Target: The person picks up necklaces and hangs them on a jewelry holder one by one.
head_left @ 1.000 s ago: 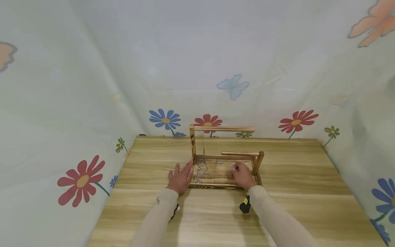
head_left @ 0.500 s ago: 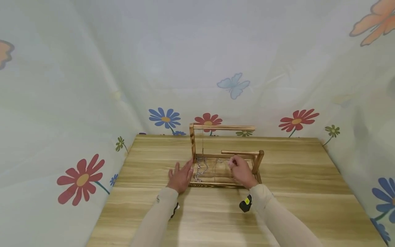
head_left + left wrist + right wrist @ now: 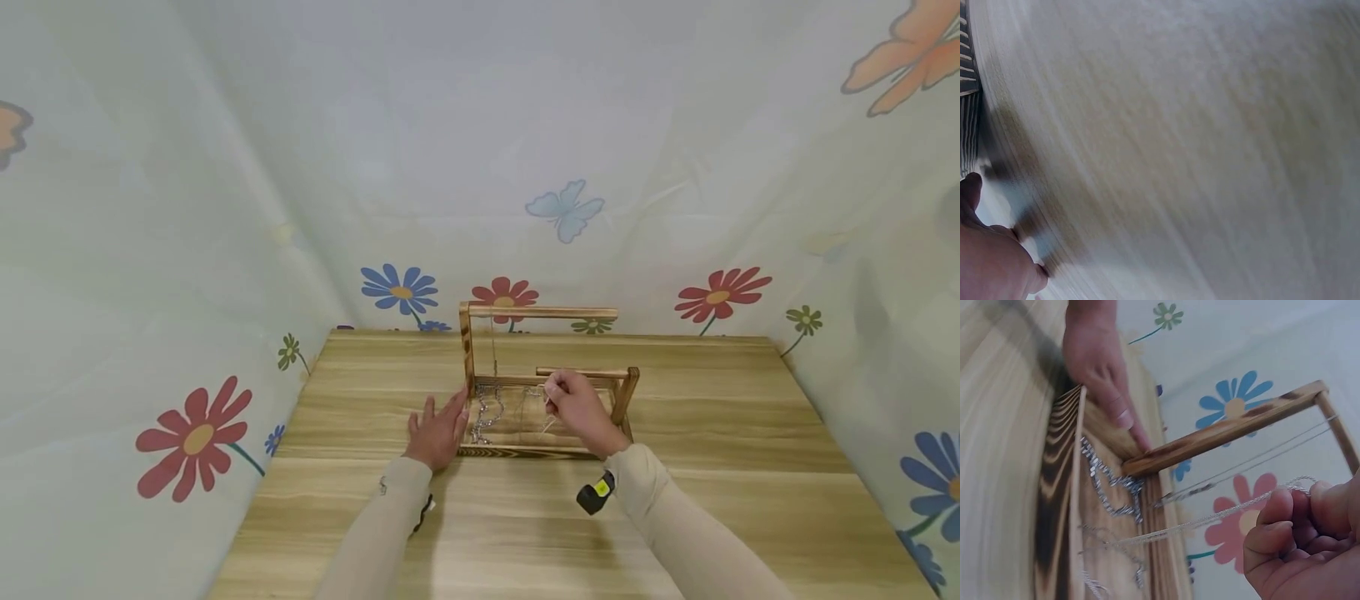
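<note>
Wooden jewellery stand [image 3: 542,313] on table [image 3: 697,467]; silver chains [image 3: 487,410] heaped in its tray. Right hand [image 3: 576,408] pinches one thin chain [image 3: 1210,519], lifted. Left hand [image 3: 437,433] flat, fingers straight, against stand's left post.

Long beige sleeves [image 3: 390,525], a black-and-yellow wrist device [image 3: 595,495] strapped on.

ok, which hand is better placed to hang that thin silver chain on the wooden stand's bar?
Right. The right hand already pinches the thin silver chain, lifted beside the lower wooden bar. The left hand lies flat against the wooden stand's base.
</note>
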Tool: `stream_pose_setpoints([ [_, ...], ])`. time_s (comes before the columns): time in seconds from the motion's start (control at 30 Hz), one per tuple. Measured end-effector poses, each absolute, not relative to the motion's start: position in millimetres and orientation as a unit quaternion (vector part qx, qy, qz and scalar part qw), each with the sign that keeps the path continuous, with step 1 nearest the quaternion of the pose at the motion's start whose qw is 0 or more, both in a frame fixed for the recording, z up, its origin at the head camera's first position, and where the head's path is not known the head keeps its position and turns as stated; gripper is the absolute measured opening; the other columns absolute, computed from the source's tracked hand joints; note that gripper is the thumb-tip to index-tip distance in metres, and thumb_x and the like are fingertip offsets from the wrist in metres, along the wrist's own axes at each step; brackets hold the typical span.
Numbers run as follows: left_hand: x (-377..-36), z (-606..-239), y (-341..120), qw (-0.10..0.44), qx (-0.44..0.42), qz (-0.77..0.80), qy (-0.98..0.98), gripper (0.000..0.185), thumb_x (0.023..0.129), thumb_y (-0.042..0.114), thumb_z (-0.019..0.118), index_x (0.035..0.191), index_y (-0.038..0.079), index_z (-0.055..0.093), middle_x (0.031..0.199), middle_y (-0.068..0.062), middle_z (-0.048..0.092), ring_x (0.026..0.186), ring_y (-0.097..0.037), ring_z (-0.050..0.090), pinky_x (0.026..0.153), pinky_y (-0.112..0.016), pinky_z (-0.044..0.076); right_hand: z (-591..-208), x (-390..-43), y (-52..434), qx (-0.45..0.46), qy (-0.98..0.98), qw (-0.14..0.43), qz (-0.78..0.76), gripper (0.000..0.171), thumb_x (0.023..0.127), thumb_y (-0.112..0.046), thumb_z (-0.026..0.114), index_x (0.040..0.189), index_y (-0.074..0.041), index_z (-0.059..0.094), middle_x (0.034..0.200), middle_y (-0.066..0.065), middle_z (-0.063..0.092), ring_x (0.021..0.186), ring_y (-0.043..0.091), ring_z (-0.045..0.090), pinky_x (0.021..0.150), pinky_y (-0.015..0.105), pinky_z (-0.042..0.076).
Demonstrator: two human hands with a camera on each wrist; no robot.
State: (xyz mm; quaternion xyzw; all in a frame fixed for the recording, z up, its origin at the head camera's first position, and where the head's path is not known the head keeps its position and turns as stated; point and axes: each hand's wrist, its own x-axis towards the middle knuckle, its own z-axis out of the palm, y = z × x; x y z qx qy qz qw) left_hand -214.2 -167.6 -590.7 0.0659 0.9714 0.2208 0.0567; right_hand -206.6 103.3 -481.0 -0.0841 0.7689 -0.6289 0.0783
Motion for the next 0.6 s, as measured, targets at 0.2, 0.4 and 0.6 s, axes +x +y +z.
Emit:
stream_pose_setpoints([
  [0.2,-215,-592,-169,0.050,0.065,0.216,0.973,0.053,0.109,0.045,0.024,0.160,0.034,0.016,0.162,0.006,0.027,0.148,-0.045,0.012,0.113,-0.071,0.006,-468,-213,98,-0.081,0.776,0.081,-0.620,0.017,0.106,-0.008,0.045,0.096,0.002,0.054,0.085,0.011,0.058,0.079,0.032,0.061,0.065,0.028,0.049],
  [0.4,-215,-593,-168,0.055,0.070,0.219,0.972,0.053,0.109,0.044,0.025,0.160,0.033,0.015,0.163,0.006,0.024,0.148,-0.046,0.010,0.113,-0.071,0.004,-448,-218,93,-0.071,0.777,0.087,-0.619,0.017,0.106,-0.007,0.044,0.098,0.003,0.056,0.088,0.016,0.060,0.079,0.031,0.061,0.063,0.028,0.049],
  [0.6,-214,-593,-167,0.055,0.072,0.220,0.971,0.053,0.109,0.042,0.026,0.160,0.032,0.015,0.163,0.007,0.023,0.148,-0.046,0.010,0.113,-0.071,0.004,-436,-228,93,-0.058,0.774,0.093,-0.623,0.016,0.106,-0.009,0.045,0.101,0.001,0.056,0.096,0.019,0.060,0.085,0.033,0.061,0.068,0.030,0.053],
])
